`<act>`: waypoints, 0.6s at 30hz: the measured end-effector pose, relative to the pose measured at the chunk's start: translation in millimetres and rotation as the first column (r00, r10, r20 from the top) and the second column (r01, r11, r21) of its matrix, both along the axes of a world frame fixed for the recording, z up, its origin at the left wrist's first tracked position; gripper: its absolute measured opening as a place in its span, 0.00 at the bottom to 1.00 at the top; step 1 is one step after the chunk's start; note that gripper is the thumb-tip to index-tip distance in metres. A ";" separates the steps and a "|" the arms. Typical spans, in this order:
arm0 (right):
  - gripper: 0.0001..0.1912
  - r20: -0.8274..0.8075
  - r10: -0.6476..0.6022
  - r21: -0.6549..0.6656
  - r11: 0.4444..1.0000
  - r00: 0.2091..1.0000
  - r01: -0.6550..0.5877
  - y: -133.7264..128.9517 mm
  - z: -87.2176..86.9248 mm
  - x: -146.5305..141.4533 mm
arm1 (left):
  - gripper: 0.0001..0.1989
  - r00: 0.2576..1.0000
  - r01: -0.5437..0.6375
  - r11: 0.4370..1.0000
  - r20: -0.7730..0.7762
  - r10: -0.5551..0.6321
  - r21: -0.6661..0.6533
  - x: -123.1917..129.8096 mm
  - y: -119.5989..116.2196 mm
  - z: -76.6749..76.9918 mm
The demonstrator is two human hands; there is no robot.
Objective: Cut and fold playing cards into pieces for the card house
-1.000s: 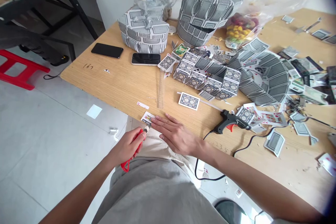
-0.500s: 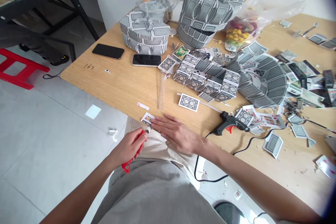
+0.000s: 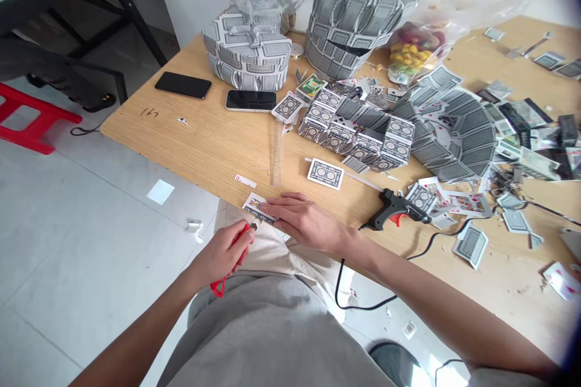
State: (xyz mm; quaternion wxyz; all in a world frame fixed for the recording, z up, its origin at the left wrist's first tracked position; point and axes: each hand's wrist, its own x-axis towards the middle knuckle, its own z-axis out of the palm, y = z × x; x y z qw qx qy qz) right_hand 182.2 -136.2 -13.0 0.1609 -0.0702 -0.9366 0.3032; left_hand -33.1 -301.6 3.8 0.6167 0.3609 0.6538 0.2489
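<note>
A narrow strip (image 3: 245, 181) is already lying apart, while the left grip (image 3: 226, 252) is clasping a red cutter (image 3: 244, 252) at a playing card (image 3: 254, 202), whose cutting is seemingly unfinished. The right grip (image 3: 306, 222), outstretched, is pressing that card on the surface's (image 3: 200, 139) near edge. A clear bag (image 3: 399, 77) is holding yellow and dark-red pieces (image 3: 406, 54).

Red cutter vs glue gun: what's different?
The red cutter is gripped in the left hand; the glue gun lies on the table. The cutter's body is mainly red, with a loop at its end; the glue gun is mainly black, with a trigger. Both show some red.
</note>
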 end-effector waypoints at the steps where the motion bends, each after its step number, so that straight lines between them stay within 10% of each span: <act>1: 0.20 0.004 -0.004 0.004 1.000 1.000 0.004 -0.1 0.6 -0.1 | 0.23 1.000 0.005 1.000 -0.009 -0.005 0.001 0.8 0.2 1.0; 18: 0.22 0.043 -0.031 -0.007 1.000 0.999 0.031 -4.3 -4.3 0.7 | 0.21 1.000 0.019 1.000 -0.023 -0.019 0.004 12.0 0.3 3.2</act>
